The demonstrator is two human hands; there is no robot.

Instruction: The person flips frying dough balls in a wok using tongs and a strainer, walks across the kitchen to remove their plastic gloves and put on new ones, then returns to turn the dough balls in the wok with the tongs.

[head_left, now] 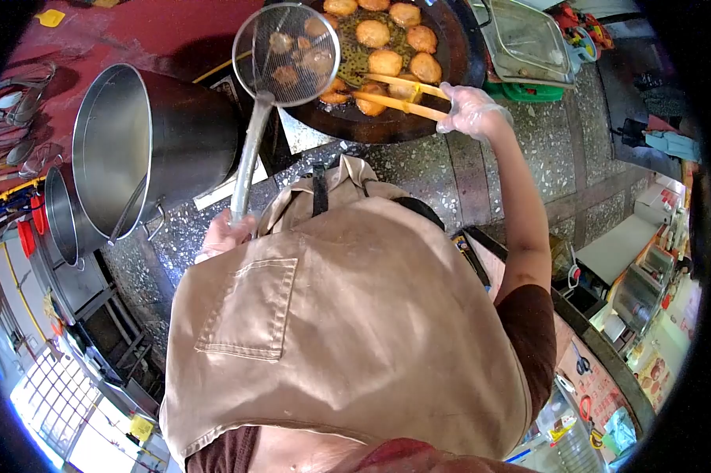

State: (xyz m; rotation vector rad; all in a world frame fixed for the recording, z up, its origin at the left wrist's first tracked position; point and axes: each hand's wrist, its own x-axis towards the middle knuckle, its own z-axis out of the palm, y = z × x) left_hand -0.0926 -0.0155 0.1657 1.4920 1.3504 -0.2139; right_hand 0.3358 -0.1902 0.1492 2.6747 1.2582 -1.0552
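In a clear glove, my left hand (228, 235) is closed round the handle of a mesh skimmer (286, 54). The skimmer's round basket hangs over the left part of a dark wok (450, 87), and fried pieces show through the mesh. My right hand (469, 112), also gloved, grips long wooden tongs (418, 110). Their tips reach down among round golden fried pieces (372, 33) in bubbling oil, beside a piece near the wok's front side. Whether the tips touch that piece I cannot tell.
A tall metal pot (113, 150) stands left of the wok, with a smaller pot (62, 214) beyond it. At the upper right, a wire-mesh tray (526, 43) rests over a green container (529, 93). Utensils hang at the far left.
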